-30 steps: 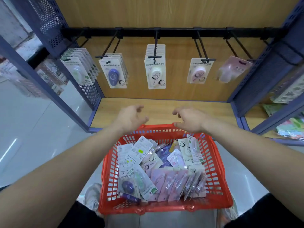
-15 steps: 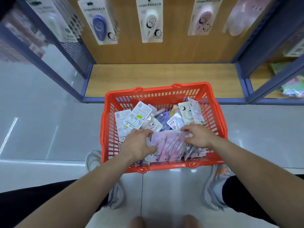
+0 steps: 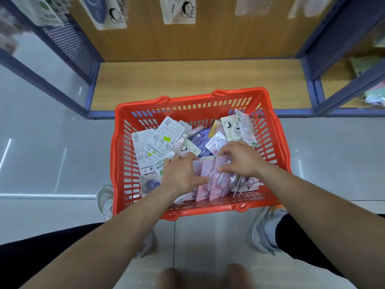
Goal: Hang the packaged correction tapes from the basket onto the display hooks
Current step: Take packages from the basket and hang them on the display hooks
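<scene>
Item: basket [image 3: 187, 101], orange, on the floor before the shelf [image 3: 198, 84].

Contents: pink packs [image 3: 205, 185], a fanned row standing on edge directly under both hands. Loose packs [image 3: 164, 138], mixed colours, lie beyond the fingertips.

Left hand [image 3: 181, 174]: fingers curled over the row's left end, thumb on the near side, holding it.

Right hand [image 3: 241, 159]: fingers bent down, pinching the tops at the row's right end.

Hung packs [image 3: 179, 11]: above and beyond the hands. The hooks are out of view.

Step, as judged: gathering a batch of pink packs.

Handling advice: press the row together from both ends and square the top edges so the hang-holes line up. Take a modest stack, since slick blisters probably slide. Lift straight up, clear of the rim.
</scene>
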Available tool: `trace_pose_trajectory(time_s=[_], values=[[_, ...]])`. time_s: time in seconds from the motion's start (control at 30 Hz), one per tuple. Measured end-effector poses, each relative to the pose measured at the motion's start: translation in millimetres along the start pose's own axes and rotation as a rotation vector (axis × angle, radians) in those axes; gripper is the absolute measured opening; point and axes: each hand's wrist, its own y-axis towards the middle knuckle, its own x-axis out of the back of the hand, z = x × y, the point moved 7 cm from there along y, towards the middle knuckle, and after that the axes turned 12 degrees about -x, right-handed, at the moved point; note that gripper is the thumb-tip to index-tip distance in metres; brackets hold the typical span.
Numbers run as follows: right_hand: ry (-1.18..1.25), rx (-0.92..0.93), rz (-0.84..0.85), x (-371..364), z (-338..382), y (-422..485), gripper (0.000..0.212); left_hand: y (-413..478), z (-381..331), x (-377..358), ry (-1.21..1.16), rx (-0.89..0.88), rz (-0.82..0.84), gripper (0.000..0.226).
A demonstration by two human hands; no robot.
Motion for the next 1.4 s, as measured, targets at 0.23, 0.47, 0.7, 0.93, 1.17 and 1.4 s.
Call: trace_pose_trajectory(time_s=[0.23,0.47,0.7,0.93,1.17,1.4], values=[[0.579,-0.038,-0.003,17.9,21.0,8.7,0.035,13.7,30.5,28.0,-0.561,0.03,-0.155,0.037],[0.786,-0.076,0.021,28.5,45.9,27.1,0.049,11.3,43.2,30.6,-0.925,0.043,-0.183,0.041],[0.793,-0.059,0.02,18.4,65.5,43.5,0.048,18.6,35.5,22.1,-0.734,0.097,-0.144,0.082],[0.868,-0.153,0.117,8.8,33.1,24.6,0.066,22.2,46.9,37.9,-0.961,0.191,-0.237,0.066],[0.965,-0.144,0.218,12.8,47.0,9.7,0.069,18.8,53.7,51.4,-1.178,0.234,-0.347,0.063],[1.059,-0.195,0.201,11.2,51.4,3.0,0.098,9.6,43.1,53.2,-1.202,0.222,-0.367,0.051]])
